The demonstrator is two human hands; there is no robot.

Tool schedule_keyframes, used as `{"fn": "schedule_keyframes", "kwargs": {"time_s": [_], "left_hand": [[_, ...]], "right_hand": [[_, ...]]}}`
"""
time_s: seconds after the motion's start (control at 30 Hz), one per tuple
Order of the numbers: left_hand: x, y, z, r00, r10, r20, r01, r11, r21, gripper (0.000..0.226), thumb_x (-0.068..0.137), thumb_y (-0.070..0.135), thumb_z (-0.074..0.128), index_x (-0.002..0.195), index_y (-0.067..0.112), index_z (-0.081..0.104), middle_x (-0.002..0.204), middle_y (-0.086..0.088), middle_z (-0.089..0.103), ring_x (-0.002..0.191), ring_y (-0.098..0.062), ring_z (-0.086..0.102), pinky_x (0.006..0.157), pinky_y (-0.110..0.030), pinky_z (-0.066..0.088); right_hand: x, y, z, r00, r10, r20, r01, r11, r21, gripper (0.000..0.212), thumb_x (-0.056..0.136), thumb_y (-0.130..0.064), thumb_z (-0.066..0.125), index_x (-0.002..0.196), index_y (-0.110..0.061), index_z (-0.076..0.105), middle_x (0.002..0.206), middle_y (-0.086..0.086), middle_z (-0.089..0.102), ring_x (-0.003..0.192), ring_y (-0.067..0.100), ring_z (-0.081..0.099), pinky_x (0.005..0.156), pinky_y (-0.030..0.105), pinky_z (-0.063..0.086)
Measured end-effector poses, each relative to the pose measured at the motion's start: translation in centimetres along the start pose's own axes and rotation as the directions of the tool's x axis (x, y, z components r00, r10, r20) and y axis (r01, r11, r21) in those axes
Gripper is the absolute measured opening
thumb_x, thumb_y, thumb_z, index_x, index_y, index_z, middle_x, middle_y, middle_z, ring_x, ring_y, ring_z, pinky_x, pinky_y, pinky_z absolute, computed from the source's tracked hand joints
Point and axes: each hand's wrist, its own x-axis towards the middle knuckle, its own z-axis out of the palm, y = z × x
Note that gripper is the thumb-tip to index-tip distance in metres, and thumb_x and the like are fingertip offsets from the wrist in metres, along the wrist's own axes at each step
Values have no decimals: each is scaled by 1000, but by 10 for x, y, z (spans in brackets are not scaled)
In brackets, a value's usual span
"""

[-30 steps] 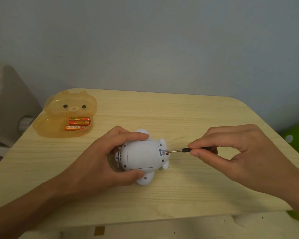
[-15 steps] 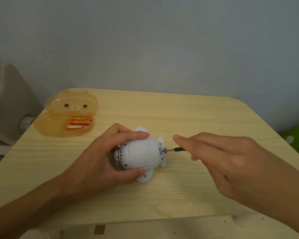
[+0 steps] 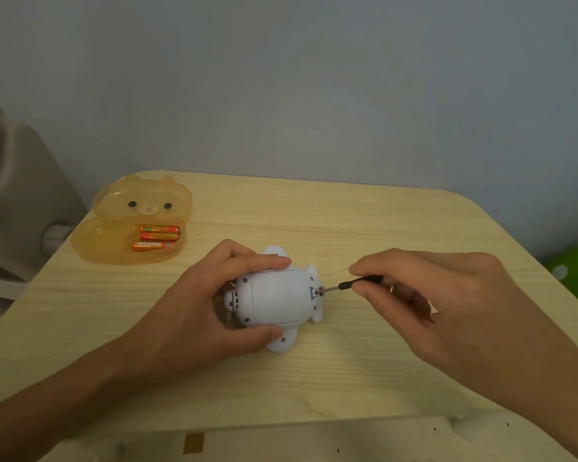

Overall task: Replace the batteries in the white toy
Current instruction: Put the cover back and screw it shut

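Far-left bench [image 3: 364, 221] corner: open box [image 3: 114, 245] with three batteries [image 3: 157, 237]. Mid-bench: left hand [image 3: 194, 311] fingers wrapped around toy [image 3: 276, 295]. Right hand [image 3: 447, 301] fingers pinch screwdriver [image 3: 354, 283], tip at toy's right end.

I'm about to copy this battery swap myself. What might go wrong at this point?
The thin black screwdriver is pinched only by the right hand fingers, so its tip may slip from the small screw recess on the white plastic toy. The freed screw may roll off the pale wooden table. The rounded toy, steadied by the left hand, might rock.
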Motion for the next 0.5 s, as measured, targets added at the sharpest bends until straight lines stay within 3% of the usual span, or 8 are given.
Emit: {"fn": "schedule_keyframes", "kwargs": {"time_s": [0.13,0.27,0.33,0.4,0.5], "left_hand": [[0,-1,0,1000,-2,0,2,1000,8,72,69,50,87,137,48,62,123,10,58,118,-18,61,84,-29,60],[0,-1,1,1000,-3,2,3,1000,6,72,68,52,86,136,49,61,124,11,57,119,-17,60,83,-27,60],[1,0,1,1000,-7,4,7,1000,-2,72,68,52,87,135,49,62,124,11,56,119,-18,60,83,-26,60],[1,0,1,1000,-5,5,5,1000,1,72,68,51,87,136,49,62,124,11,56,120,-17,59,83,-24,59],[1,0,1,1000,-9,3,9,1000,4,72,68,51,86,136,50,62,124,11,56,119,-16,59,82,-25,60]], "right_hand": [[0,2,-5,998,-42,49,42,999,6,15,98,-17,65,108,-17,76,77,-9,71,56,16,67,52,35,57],[-2,8,-5,996,-66,55,70,993,-90,28,86,2,64,104,-12,80,75,-5,77,55,13,72,48,25,57],[-2,7,-5,996,-74,47,77,994,-71,22,97,-12,59,100,-13,81,77,-4,77,55,15,70,48,27,57],[-1,5,-4,995,-62,76,67,995,-71,35,103,-36,52,87,-17,78,69,-6,71,51,16,63,48,33,54],[-2,5,0,995,-38,91,52,987,-155,54,104,-47,50,62,-16,62,50,-4,51,40,23,47,40,36,46]]}}
